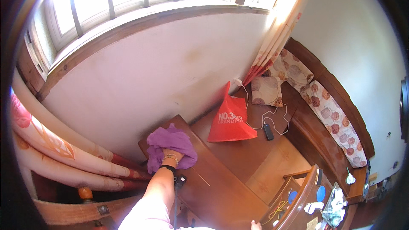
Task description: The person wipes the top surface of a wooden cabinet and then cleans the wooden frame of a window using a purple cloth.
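Observation:
A crumpled purple cloth (pixel 167 136) lies bunched on the left end of a brown wooden tabletop (pixel 226 181). My left hand (pixel 174 155) is closed on the cloth, pressed down into its folds, which hide the fingers. A beaded bracelet and a black strap circle that wrist. Beside the wrist, a small black device (pixel 180 179) hangs with a cable. To the right of the cloth, a thin straw-like strip (pixel 201 176) rests on the wood. At the lower edge, only the fingertips of my right hand (pixel 255 225) show, close to an open drawer (pixel 286 187).
A red bag (pixel 232 121) stands against the wall, near a patterned cushion (pixel 266 90) and a black adapter (pixel 268 131) with white cable. Cushions line a curved wooden bench (pixel 328 81). Small items cover the drawer cabinet (pixel 304 191). Curtains (pixel 72 155) hang at left, below a barred window.

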A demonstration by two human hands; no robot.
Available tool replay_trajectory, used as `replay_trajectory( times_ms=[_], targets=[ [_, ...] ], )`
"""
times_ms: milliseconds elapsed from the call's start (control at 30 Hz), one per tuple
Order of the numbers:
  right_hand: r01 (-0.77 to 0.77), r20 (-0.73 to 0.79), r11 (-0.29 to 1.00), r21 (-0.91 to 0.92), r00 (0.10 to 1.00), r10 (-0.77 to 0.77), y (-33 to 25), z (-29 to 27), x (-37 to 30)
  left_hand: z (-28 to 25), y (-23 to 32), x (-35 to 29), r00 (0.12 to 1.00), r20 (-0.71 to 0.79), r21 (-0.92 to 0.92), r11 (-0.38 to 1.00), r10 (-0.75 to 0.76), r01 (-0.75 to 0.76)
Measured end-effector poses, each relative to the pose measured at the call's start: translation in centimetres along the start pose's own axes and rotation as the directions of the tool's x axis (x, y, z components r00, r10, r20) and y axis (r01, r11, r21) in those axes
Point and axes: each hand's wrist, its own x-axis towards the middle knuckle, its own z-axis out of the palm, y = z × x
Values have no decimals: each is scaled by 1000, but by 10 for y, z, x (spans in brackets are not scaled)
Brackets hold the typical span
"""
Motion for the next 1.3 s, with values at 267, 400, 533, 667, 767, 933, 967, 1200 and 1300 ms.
replay_trajectory(
  times_ms=[267,400,533,667,767,933,967,1200,1300],
  targets=[
    [113,-197,993,-38,973,-119,103,-5,70,7,-44,48,918,146,7,928,-369,372],
    [-86,-146,982,-167,987,62,-5,27,44,-12,-74,-2,768,197,68,790,-609,609],
    [-235,-257,951,-201,949,181,-60,11,1,2,-53,-55,778,324,-3,821,-539,570],
    [-322,-281,923,-211,924,258,-103,-8,-50,32,-28,-126,955,56,16,957,-291,291],
    [-286,-223,939,-192,944,242,-112,-29,-79,31,16,-188,983,96,-1,988,-157,157],
    [-107,105,994,1,989,106,-77,-73,-100,33,91,-282,936,350,-84,996,35,-5],
    [-115,101,993,20,989,112,-61,-80,-101,31,106,-296,907,414,-107,994,76,-35],
    [-62,318,995,73,947,35,49,-136,-130,31,182,-345,552,774,-276,950,311,-147],
    [-178,268,983,45,950,160,104,-158,-139,33,212,-341,413,802,-408,901,431,-148]
  ],
)
